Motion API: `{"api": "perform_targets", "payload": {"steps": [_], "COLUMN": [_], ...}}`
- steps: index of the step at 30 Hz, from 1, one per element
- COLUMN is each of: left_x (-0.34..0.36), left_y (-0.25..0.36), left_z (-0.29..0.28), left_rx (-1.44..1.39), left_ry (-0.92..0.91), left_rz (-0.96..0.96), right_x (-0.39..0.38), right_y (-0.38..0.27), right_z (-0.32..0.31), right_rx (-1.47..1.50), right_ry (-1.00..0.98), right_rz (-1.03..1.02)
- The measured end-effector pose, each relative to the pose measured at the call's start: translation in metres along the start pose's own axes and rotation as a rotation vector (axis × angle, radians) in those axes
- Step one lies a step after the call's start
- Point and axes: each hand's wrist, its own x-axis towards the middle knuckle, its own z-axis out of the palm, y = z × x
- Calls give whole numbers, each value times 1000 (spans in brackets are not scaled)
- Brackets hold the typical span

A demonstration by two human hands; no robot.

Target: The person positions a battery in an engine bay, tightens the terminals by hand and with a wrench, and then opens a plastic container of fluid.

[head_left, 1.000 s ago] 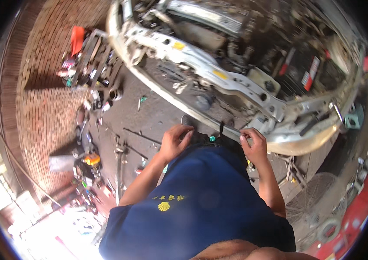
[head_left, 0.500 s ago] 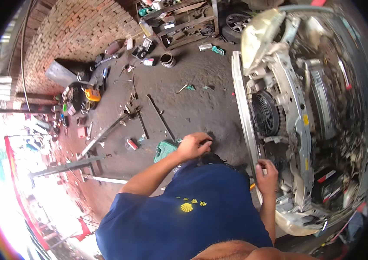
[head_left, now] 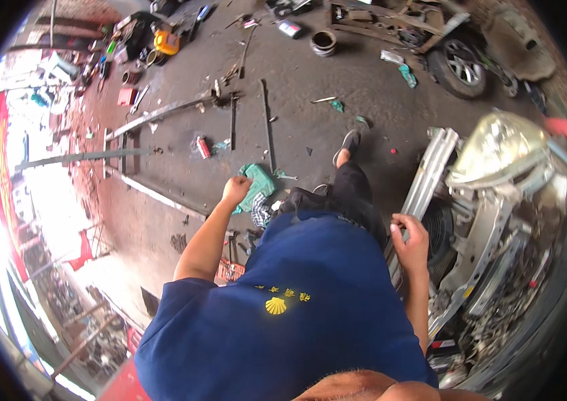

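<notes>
My left hand (head_left: 237, 190) hangs out to the left with fingers loosely curled and nothing visible in them, in front of a green plastic case (head_left: 258, 179) on the floor. My right hand (head_left: 412, 242), thumb and fingers a little apart, is beside the long silver bumper beam (head_left: 434, 164) of a car with its front stripped open; I cannot tell if it touches the beam. A detached-looking yellowed headlamp (head_left: 487, 147) and a metal front support (head_left: 480, 247) are at the right. My foot (head_left: 347, 147) is stretched forward on the floor.
Metal bars (head_left: 163, 113), a red can (head_left: 203, 147), a yellow jug (head_left: 166, 41) and a metal pot (head_left: 322, 41) lie on the floor (head_left: 303, 107). A wheel (head_left: 457, 68) and a wooden rack (head_left: 384, 20) stand beyond. Bright daylight enters at the left.
My body and view have turned away from the car front, which moved to the right side. My left hand has lowered out to the left, and a foot has stepped forward.
</notes>
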Motion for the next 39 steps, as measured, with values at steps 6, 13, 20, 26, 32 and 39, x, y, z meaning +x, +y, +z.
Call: {"api": "perform_targets", "payload": {"steps": [6,13,20,26,32,39], "left_x": [-39,-29,1,57,191,431], "left_y": [-67,62,115,133,110,50], "left_z": [-34,-40,-9,-40,-84,-135], "left_rx": [-164,-325,-271,-194,-157,-44], "left_ry": [72,84,-2,-124,-111,-141], "left_rz": [-518,-446,-360,-387,-338,-265], "right_x": [175,351,474,508,482,331], "right_y": [7,-12,-40,-15,76,153], "right_z": [-11,-56,-82,-51,-7,31], "right_rx": [59,-50,-76,-151,-289,-706], "right_ry": [-132,-308,-338,-394,-520,-719], "right_rz": [-140,-341,-338,-166,116,291]}}
